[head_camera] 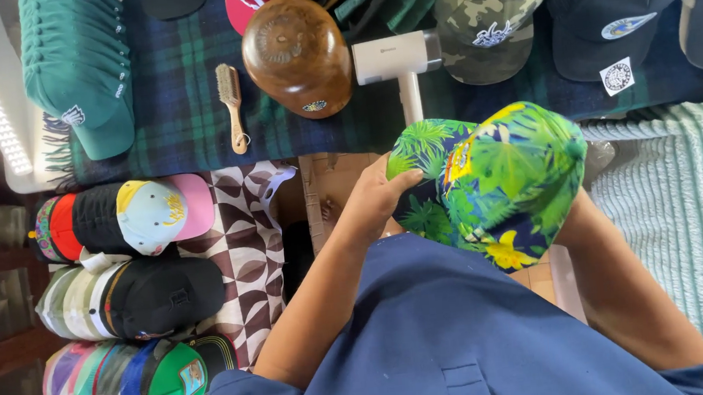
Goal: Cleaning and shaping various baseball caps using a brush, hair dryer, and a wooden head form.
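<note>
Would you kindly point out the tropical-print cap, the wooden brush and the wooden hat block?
tropical-print cap (498, 180): head view, on its crown.
wooden brush (232, 106): head view, on its handle.
wooden hat block (297, 54): head view, on its rounded top.

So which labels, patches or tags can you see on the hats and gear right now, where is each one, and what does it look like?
Square tag: on the navy cap at top right; white with a dark round emblem.
Oval patch: same navy cap's front; pale with blue and yellow.
Patch: green cap, bottom left stack; rectangular, orange and blue.
Small sticker: on the wooden hat block, lower edge; oval, blue and yellow.
No packages, signs or screens.
</note>
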